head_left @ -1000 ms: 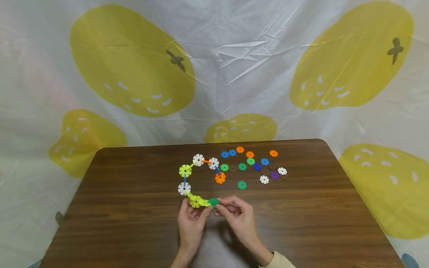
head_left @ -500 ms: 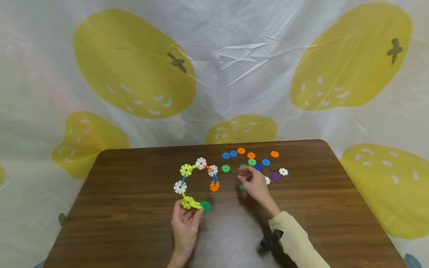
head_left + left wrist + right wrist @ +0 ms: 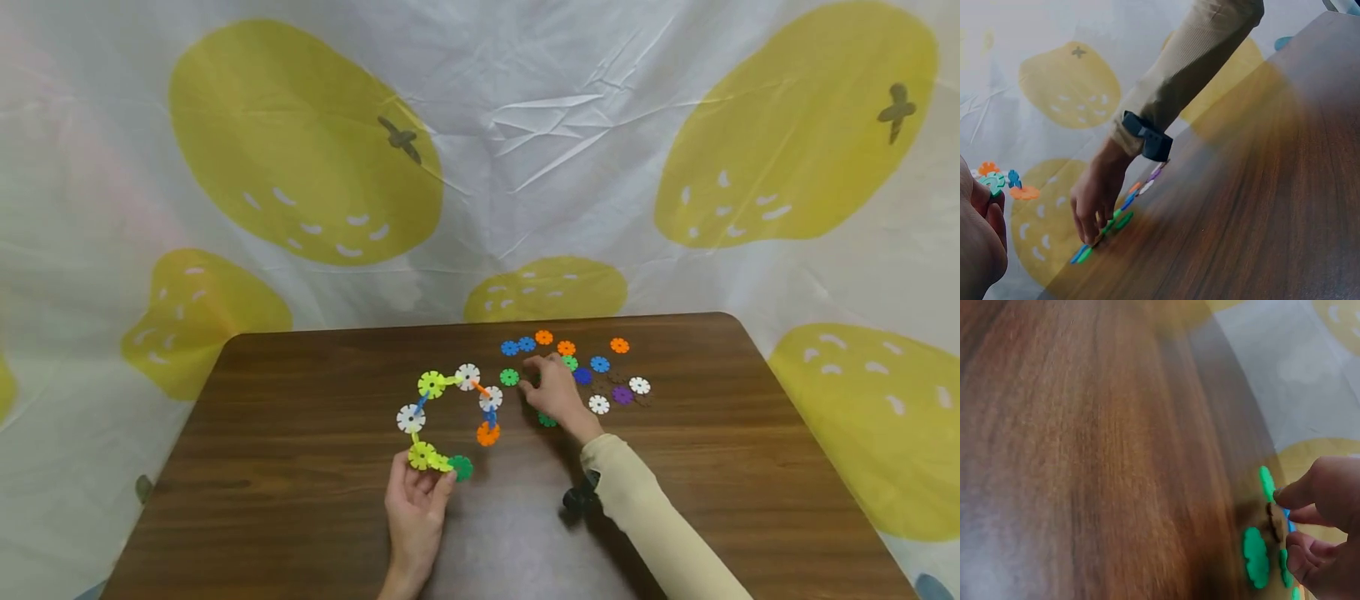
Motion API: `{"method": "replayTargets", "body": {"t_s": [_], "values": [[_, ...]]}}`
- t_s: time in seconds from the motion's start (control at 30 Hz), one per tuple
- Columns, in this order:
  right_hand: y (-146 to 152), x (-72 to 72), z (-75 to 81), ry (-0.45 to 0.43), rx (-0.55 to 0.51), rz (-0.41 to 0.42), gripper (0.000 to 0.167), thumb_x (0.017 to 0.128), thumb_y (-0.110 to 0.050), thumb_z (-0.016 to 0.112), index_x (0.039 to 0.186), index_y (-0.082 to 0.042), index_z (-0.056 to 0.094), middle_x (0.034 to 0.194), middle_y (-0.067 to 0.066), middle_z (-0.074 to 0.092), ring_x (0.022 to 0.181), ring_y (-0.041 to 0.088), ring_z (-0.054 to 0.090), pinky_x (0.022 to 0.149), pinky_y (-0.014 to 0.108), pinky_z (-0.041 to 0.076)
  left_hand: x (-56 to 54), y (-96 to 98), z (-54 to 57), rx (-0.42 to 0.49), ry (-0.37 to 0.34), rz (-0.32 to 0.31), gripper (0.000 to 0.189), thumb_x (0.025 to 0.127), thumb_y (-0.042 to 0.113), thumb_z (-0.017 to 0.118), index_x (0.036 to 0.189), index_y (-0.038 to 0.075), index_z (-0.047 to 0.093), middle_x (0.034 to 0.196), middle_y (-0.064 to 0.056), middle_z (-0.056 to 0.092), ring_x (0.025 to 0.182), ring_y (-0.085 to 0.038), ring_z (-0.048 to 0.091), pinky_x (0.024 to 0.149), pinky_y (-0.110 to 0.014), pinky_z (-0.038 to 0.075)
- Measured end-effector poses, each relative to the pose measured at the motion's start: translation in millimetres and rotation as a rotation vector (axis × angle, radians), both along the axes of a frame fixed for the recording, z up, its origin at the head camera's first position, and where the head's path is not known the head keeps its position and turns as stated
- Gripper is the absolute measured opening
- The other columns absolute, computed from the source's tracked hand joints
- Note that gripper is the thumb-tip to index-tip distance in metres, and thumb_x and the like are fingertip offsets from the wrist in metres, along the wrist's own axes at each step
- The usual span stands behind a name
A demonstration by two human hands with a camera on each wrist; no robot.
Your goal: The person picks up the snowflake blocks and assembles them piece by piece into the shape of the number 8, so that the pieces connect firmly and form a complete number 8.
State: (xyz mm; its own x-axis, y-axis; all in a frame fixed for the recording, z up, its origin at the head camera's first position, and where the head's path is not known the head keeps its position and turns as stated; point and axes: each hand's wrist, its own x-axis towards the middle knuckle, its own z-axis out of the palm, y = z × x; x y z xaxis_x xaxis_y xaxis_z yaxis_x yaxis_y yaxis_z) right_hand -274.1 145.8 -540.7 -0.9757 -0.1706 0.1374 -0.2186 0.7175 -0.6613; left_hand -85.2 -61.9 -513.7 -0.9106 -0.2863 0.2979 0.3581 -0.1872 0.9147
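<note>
Lower centre, I see left hand [image 3: 416, 510] pinching the disc chain [image 3: 405, 417]; slackening could drop it. Right hand [image 3: 557, 392], fingers parted, grips nothing visible.

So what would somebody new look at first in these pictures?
Probably the giant yellow fruit shapes on the pale cloth behind the table. Next, maybe the curved chain of bright discs in the left hand, then the colorful loose discs around the right hand, farther back on the table.
</note>
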Motion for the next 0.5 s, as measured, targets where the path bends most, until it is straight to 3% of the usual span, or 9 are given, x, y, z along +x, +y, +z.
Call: {"method": "replayTargets", "body": {"t_s": [0.1,0.27,0.4,0.5], "values": [[-3.6,-1.1,-2.3,-0.011,0.042,-0.026,0.039,0.089,-0.01,0.074,0.125,0.003,0.066,0.115,0.023,0.059,0.1,0.037,0.061,0.086,0.05,0.054,0.7,0.7,1.2,0.0,-0.005,0.005,0.039,0.084,-0.021,0.064,0.115,-0.021,0.04,0.099,0.006,0.068,0.089,-0.006,0.07,0.078,-0.018,0.059],[-5.3,-0.1,-1.8,-0.028,0.062,-0.075,0.03,0.089,-0.008,0.074,0.116,0.003,0.068,0.112,0.021,0.061,0.1,0.038,0.061,0.087,0.049,0.055,1.6,1.4,2.2,0.001,-0.001,0.004,0.039,0.084,-0.021,0.063,0.115,-0.022,0.04,0.099,0.006,0.068,0.09,-0.006,0.07,0.079,-0.018,0.059],[-7.0,1.8,-0.3,-0.01,0.084,-0.061,0.018,0.089,-0.009,0.075,0.103,0.001,0.071,0.102,0.018,0.065,0.098,0.035,0.059,0.085,0.047,0.055,2.5,1.9,2.9,0.003,0.003,0.007,0.039,0.084,-0.021,0.063,0.116,-0.022,0.04,0.1,0.006,0.068,0.091,-0.006,0.07,0.08,-0.018,0.059],[-7.2,4.4,-0.4,-0.006,0.066,-0.055,0.021,0.089,-0.01,0.076,0.105,0.001,0.069,0.104,0.019,0.063,0.098,0.035,0.059,0.086,0.048,0.055,2.7,2.2,3.2,0.007,0.008,0.007,0.039,0.084,-0.022,0.062,0.116,-0.022,0.04,0.1,0.006,0.068,0.091,-0.006,0.07,0.08,-0.018,0.059]]}}
